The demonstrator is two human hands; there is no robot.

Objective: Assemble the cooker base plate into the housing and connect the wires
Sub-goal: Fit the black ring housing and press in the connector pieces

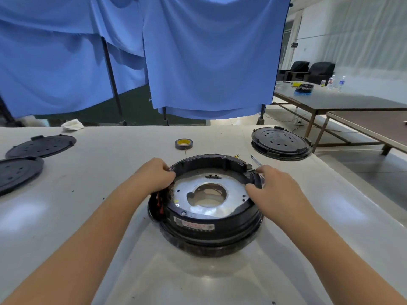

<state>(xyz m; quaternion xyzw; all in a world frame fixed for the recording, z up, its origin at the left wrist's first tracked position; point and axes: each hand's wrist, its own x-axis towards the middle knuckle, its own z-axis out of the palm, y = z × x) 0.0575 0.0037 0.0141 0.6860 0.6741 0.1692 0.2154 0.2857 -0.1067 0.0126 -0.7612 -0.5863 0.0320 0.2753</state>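
Observation:
A round black cooker housing [204, 230] stands on the white table in front of me. A silver metal base plate [235, 188] with a large centre hole lies inside it. My left hand [157, 175] grips the housing's left rim, over a bundle of red and black wires [160, 201] hanging at that side. My right hand [271, 186] holds the right rim, thumb on the inner edge. A screwdriver [255, 160] lies just behind my right hand, partly hidden by it.
A roll of tape [184, 143] sits behind the housing. Two black round covers [41, 145] [17, 172] lie at the left, another black round unit [280, 143] at the back right. A crumpled white cloth [72, 125] lies at the far edge. Blue curtains hang behind.

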